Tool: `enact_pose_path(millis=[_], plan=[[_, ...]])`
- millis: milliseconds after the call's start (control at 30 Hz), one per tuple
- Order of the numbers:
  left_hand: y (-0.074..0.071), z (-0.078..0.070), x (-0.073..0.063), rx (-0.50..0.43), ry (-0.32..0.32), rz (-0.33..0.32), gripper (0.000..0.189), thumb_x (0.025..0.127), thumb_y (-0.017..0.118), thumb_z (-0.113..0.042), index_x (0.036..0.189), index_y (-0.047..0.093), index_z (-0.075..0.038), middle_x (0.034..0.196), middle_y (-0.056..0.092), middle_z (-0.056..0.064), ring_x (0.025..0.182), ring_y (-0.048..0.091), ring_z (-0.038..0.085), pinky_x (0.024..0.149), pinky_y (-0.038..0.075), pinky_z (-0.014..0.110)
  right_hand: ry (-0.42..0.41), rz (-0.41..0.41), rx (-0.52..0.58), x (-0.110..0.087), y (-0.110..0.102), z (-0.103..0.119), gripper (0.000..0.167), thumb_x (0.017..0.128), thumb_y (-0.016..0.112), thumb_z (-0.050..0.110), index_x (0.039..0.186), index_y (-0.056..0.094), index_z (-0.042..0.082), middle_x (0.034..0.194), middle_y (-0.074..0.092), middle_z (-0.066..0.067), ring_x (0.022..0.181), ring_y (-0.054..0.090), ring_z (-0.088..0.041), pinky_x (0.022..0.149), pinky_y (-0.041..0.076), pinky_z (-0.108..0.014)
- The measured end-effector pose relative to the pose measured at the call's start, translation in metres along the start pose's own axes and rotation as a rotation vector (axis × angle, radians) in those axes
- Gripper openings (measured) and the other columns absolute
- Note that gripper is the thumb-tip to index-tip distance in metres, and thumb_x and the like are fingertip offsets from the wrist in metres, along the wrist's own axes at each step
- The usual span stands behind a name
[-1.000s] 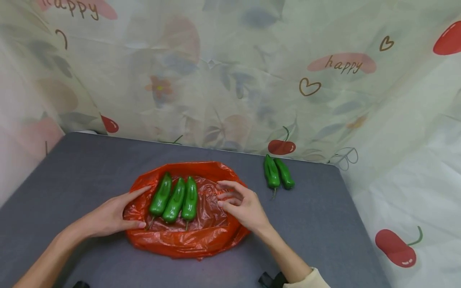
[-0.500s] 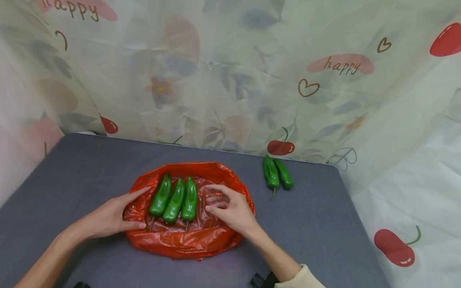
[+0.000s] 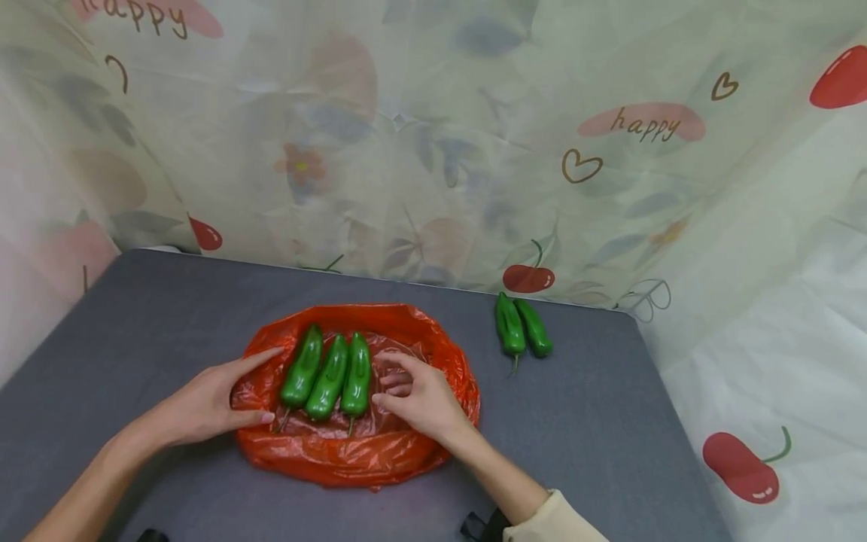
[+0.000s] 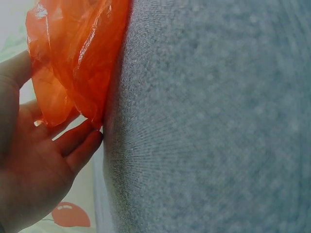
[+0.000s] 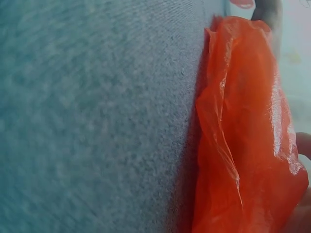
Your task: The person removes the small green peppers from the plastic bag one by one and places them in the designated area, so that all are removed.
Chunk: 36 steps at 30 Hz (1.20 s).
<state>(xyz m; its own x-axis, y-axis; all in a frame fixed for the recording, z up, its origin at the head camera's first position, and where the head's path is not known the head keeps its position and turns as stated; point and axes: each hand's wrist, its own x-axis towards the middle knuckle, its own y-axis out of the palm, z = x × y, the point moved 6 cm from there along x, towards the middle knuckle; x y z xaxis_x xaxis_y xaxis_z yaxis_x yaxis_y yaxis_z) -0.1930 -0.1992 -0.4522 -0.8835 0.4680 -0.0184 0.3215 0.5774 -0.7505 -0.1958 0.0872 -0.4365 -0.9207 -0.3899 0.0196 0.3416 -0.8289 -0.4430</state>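
Head view: a red bag (image 3: 352, 461) sits on the desk (image 3: 576, 429), its mouth spread wide and its rim folded back. Inside, on the left half, lie three peppers side by side: the left pepper (image 3: 302, 369), the middle pepper (image 3: 328, 380) and the right pepper (image 3: 356, 376), stems toward the person. Two more, the far pepper (image 3: 510, 325) and the end pepper (image 3: 534, 328), lie outside at the back right.

The left hand (image 3: 206, 403) is at the bag's left end, its grip spread with thumb and fingers apart along the rim. The right hand (image 3: 421, 397) is over the bag's right half, just beside the right pepper; its grip is loosely bent and appears to hold nothing. Whether its fingertips touch the film is hard to tell, as the right wrist view barely shows them.

The bag should be light, limp and slippery, easily torn by a hard pull, so it is best pinched at the folded rim. The peppers look smooth, glossy and fairly firm; a hold round the middle suits them better than one by the thin stem.
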Motion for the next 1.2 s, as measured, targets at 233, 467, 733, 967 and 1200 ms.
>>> enact_pose_path(millis=[233, 467, 733, 967, 1200], plan=[[0.001, 0.001, 0.0, -0.006, -0.008, 0.0, 0.09, 0.081, 0.08, -0.048, 0.152, 0.039, -0.011, 0.141, 0.051, 0.023, 0.124, 0.053, 0.041, 0.096, 0.044, 0.06, 0.049, 0.038, -0.088, 0.005, 0.007, -0.002, 0.057, 0.085, 0.08, 0.018, 0.138, 0.059, 0.015, 0.117, 0.068, -0.012, 0.101, 0.068, -0.023, 0.081, 0.054, -0.026], [0.003, 0.001, 0.0, -0.014, -0.006, 0.01, 0.09, 0.082, 0.079, -0.049, 0.152, 0.039, -0.011, 0.141, 0.05, 0.023, 0.123, 0.053, 0.04, 0.096, 0.045, 0.06, 0.019, 0.064, -0.17, 0.01, 0.014, -0.004, 0.06, 0.084, 0.081, 0.02, 0.139, 0.058, 0.013, 0.116, 0.069, -0.009, 0.099, 0.068, -0.021, 0.08, 0.054, -0.026], [0.003, 0.001, 0.0, -0.013, -0.022, 0.025, 0.089, 0.083, 0.077, -0.051, 0.152, 0.039, -0.01, 0.141, 0.049, 0.025, 0.125, 0.051, 0.042, 0.096, 0.044, 0.061, -0.019, 0.111, -0.25, 0.013, 0.024, -0.003, 0.068, 0.084, 0.082, 0.027, 0.145, 0.053, 0.017, 0.122, 0.068, -0.007, 0.099, 0.068, -0.012, 0.077, 0.053, -0.019], [0.003, 0.002, 0.0, -0.02, -0.025, 0.029, 0.088, 0.083, 0.077, -0.051, 0.153, 0.039, -0.012, 0.142, 0.049, 0.026, 0.125, 0.051, 0.042, 0.095, 0.044, 0.06, -0.046, 0.15, -0.352, 0.016, 0.033, 0.0, 0.077, 0.084, 0.081, 0.034, 0.15, 0.046, 0.016, 0.149, 0.048, -0.01, 0.109, 0.062, -0.011, 0.083, 0.05, -0.02], [0.004, 0.003, 0.001, -0.016, -0.027, 0.032, 0.09, 0.083, 0.077, -0.052, 0.153, 0.038, -0.012, 0.142, 0.048, 0.026, 0.125, 0.051, 0.042, 0.095, 0.044, 0.06, -0.055, 0.155, -0.431, 0.019, 0.04, -0.002, 0.082, 0.083, 0.081, 0.04, 0.152, 0.042, 0.018, 0.157, 0.034, -0.011, 0.131, 0.05, -0.025, 0.101, 0.045, -0.036]])
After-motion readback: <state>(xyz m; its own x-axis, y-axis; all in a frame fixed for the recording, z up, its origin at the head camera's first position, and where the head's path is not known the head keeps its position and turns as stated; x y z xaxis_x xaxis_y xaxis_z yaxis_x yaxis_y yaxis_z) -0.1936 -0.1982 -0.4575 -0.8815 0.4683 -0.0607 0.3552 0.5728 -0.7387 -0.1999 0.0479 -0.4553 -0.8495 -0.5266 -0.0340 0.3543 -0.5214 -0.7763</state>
